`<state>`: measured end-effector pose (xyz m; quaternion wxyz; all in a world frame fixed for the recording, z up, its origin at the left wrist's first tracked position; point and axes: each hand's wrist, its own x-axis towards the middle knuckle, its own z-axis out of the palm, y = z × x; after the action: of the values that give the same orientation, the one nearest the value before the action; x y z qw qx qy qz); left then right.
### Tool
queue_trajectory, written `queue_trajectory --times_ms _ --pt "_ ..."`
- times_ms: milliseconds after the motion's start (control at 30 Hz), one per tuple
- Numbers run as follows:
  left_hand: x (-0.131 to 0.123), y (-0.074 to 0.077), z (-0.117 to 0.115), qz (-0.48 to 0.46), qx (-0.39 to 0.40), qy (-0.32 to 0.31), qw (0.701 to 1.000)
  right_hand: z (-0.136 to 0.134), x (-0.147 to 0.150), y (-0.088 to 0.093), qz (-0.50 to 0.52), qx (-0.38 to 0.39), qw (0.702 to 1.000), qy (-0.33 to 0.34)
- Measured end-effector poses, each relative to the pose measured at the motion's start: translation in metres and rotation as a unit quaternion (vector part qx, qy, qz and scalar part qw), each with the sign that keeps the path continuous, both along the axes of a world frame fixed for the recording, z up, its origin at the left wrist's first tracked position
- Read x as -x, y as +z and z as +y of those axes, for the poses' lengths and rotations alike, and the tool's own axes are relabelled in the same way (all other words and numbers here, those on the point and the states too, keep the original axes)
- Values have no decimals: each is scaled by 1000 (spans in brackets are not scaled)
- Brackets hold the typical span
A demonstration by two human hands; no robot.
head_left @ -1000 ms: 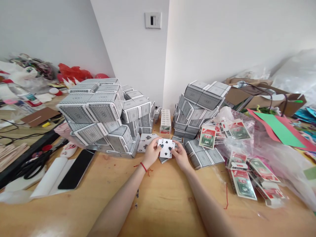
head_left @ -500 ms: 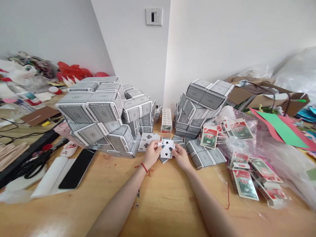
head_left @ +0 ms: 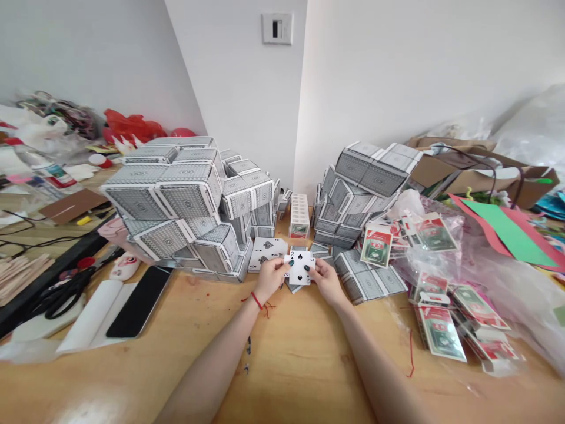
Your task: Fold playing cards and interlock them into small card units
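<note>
Between my two hands is a playing card [head_left: 300, 275], a two of spades, face up above the table. My left hand [head_left: 270, 279] pinches its left side with the thumb on top, and my right hand [head_left: 326, 281] pinches the right side the same way. Whether more cards lie under it I cannot tell. Just behind my left hand, ace of spades cards [head_left: 263, 250] lie face up. Grey-backed cards [head_left: 296, 287] show below the held one. To the right, folded card blocks [head_left: 368, 281] lie on the table.
Tall stacks of card blocks stand at left [head_left: 180, 191] and right [head_left: 366, 176], with a clear case [head_left: 299, 215] between them. Red-green card boxes [head_left: 441, 333] and plastic wrap lie at right. A black phone [head_left: 139, 303] and scissors [head_left: 73, 288] lie at left.
The view has shifted very slightly. Both hands keep their pinch on the card, with almost no movement.
</note>
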<state>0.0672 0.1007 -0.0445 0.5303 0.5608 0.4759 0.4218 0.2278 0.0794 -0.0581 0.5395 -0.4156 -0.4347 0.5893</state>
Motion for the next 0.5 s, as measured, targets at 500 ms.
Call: queue_trajectory --times_ms 500 --pt "1 1 -1 10 8 -8 1000 1 -2 -4 1 3 1000 11"
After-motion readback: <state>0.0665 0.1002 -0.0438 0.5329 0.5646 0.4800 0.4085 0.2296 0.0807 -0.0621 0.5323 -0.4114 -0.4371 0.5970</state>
